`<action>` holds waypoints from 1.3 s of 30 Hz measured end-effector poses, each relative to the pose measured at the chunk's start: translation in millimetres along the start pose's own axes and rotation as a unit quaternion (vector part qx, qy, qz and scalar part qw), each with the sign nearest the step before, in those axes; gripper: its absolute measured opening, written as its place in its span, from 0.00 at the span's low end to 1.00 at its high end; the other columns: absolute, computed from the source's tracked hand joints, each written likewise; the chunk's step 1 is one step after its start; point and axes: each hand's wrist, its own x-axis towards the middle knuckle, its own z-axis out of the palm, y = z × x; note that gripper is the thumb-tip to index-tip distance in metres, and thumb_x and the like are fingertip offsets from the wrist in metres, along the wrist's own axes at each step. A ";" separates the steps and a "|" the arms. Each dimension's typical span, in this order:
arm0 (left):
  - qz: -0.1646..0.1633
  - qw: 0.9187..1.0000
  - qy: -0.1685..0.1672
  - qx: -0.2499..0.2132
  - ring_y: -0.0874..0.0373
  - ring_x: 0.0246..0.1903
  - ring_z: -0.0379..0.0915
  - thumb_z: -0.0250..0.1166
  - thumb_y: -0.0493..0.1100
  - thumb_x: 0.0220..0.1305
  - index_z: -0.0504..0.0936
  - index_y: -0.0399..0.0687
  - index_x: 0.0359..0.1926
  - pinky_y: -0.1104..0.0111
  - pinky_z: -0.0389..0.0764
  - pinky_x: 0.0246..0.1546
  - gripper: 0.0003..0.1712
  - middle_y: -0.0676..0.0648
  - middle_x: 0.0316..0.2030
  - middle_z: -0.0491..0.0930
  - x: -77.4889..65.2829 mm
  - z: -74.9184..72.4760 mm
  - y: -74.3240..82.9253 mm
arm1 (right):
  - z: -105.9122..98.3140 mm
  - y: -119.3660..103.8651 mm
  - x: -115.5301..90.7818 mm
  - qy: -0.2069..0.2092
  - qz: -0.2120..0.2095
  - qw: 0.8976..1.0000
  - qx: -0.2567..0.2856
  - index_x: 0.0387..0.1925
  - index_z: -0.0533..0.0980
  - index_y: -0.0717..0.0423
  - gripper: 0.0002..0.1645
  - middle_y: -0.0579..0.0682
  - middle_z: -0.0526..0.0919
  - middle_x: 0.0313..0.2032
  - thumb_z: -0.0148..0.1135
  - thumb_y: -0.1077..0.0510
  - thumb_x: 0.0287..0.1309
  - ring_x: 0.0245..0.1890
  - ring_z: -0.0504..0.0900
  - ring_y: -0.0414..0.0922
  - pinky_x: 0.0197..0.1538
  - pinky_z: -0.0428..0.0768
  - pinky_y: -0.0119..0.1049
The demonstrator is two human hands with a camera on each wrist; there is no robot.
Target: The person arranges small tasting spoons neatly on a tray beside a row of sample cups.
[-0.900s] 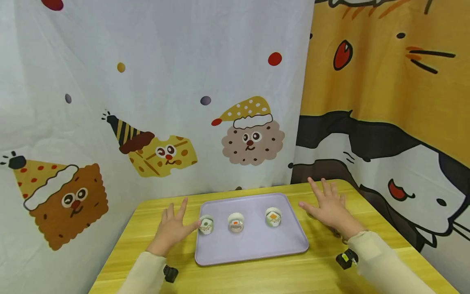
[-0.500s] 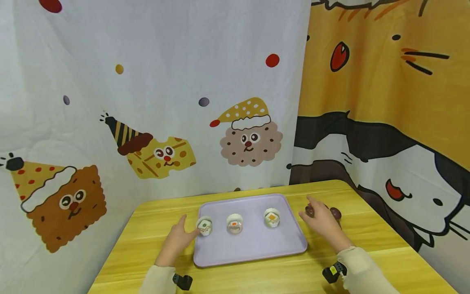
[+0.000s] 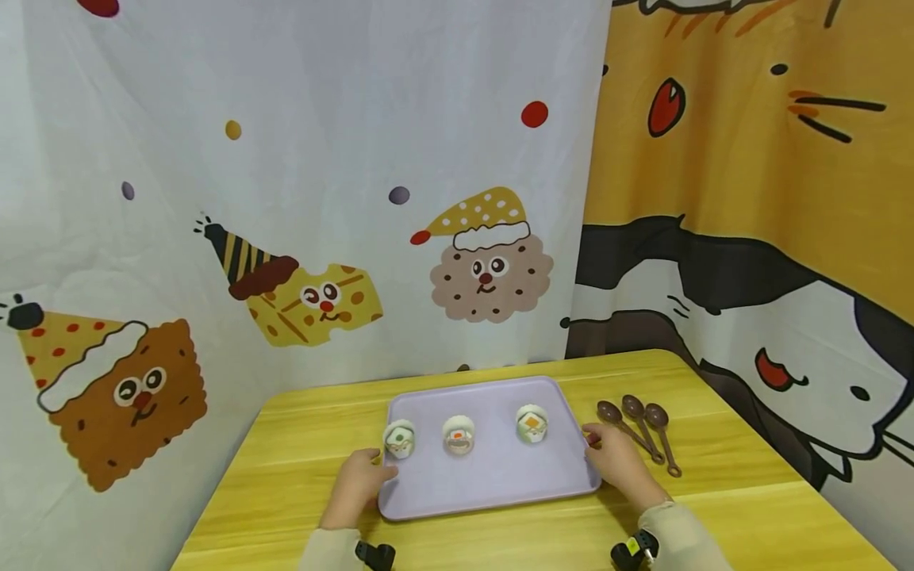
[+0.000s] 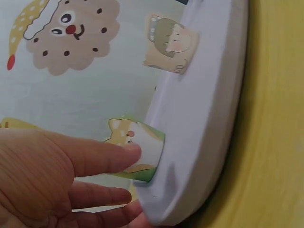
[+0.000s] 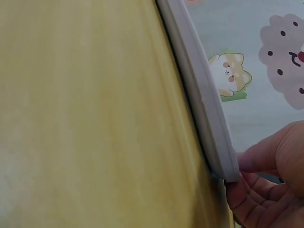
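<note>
A lilac tray [image 3: 493, 476] lies on the yellow wood-grain table, carrying three small cups with cartoon prints: a left cup [image 3: 399, 441], a middle cup [image 3: 458, 436] and a right cup [image 3: 531, 424]. My left hand [image 3: 357, 484] is at the tray's left edge. In the left wrist view its straight thumb [image 4: 107, 156] reaches over the tray, in front of a green-and-white cup [image 4: 151, 151], with the fingers apart from it near the tray's outer edge. My right hand [image 3: 620, 460] pinches the opposite rim, its thumb [image 5: 259, 156] above and fingers curled below.
Three brown spoons [image 3: 646, 428] lie fanned on the table [image 3: 300, 428] to the right of the tray, close to the right hand. A white curtain [image 3: 321, 119] with cartoon snacks hangs behind, and an orange and black cartoon cloth [image 3: 750, 182] hangs at the right.
Both hands have come down and inward to the tray's sides. The right hand has taken hold of the rim, leaving the spoons in full view. Tray and cups look unmoved.
</note>
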 end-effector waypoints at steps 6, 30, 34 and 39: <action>0.034 0.999 0.024 0.015 0.47 0.30 0.79 0.60 0.25 0.45 0.83 0.26 0.48 0.61 0.80 0.23 0.24 0.36 0.35 0.84 -0.3 4.8 -4.3 | 1.2 4.1 -3.4 0.005 0.003 1.000 0.019 0.49 0.82 0.71 0.22 0.55 0.86 0.36 0.64 0.70 0.49 0.37 0.82 0.49 0.41 0.80 0.44; -0.003 0.997 0.011 -0.073 0.50 0.30 0.75 0.58 0.25 0.49 0.78 0.26 0.52 0.64 0.79 0.18 0.25 0.41 0.33 0.77 1.7 8.0 -18.4 | -11.2 18.9 -9.0 0.074 -0.004 0.994 0.080 0.50 0.82 0.63 0.16 0.56 0.86 0.41 0.67 0.59 0.63 0.35 0.83 0.47 0.31 0.80 0.33; -0.021 0.995 -0.003 -0.096 0.49 0.32 0.76 0.59 0.25 0.53 0.76 0.27 0.54 0.63 0.79 0.20 0.24 0.38 0.37 0.77 4.3 11.1 -21.6 | -21.6 32.3 -9.1 0.221 -0.023 0.974 0.052 0.48 0.83 0.60 0.14 0.56 0.85 0.41 0.67 0.58 0.63 0.39 0.84 0.52 0.37 0.77 0.25; -0.031 0.992 -0.012 -0.124 0.47 0.34 0.76 0.60 0.24 0.56 0.74 0.27 0.55 0.62 0.80 0.21 0.23 0.37 0.39 0.77 6.5 12.9 -22.7 | -34.7 53.3 -13.3 0.307 0.025 0.950 0.042 0.51 0.81 0.65 0.17 0.61 0.82 0.44 0.66 0.61 0.62 0.41 0.82 0.56 0.40 0.70 0.22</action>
